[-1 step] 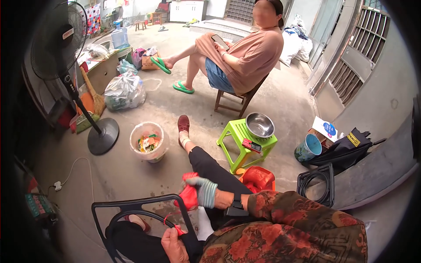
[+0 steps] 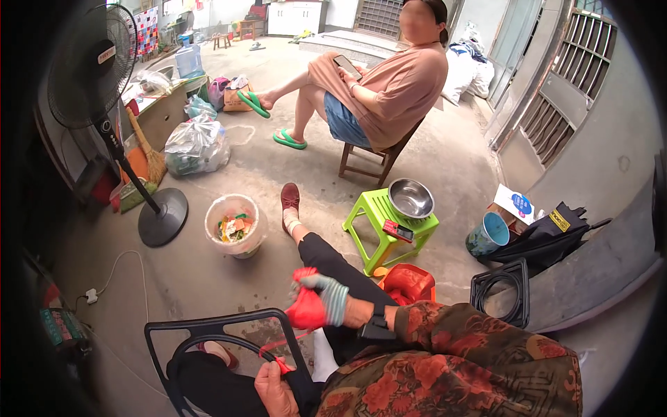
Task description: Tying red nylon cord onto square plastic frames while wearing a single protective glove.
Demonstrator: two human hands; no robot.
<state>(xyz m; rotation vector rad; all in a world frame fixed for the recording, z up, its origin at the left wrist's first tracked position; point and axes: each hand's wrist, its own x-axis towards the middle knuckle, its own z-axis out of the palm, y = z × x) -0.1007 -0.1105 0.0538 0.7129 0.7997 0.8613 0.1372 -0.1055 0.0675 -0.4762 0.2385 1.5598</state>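
- Concrete yard floor (image 2: pixel 208 278); standing fan (image 2: pixel 90 62) left, scrap bucket (image 2: pixel 235 224), green stool (image 2: pixel 389 226) with a steel bowl (image 2: pixel 410 198).
- Left hand (image 2: pixel 274 386) pinches red string (image 2: pixel 281 347) at black frame (image 2: pixel 208 333) on lap.
- Right hand (image 2: pixel 326 299), gloved, closed round a red wad (image 2: pixel 306 309).
- Looks like the tying stage; next needs string held taut.

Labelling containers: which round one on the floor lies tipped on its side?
The teal cup right of the green stool; the white bucket stands upright.
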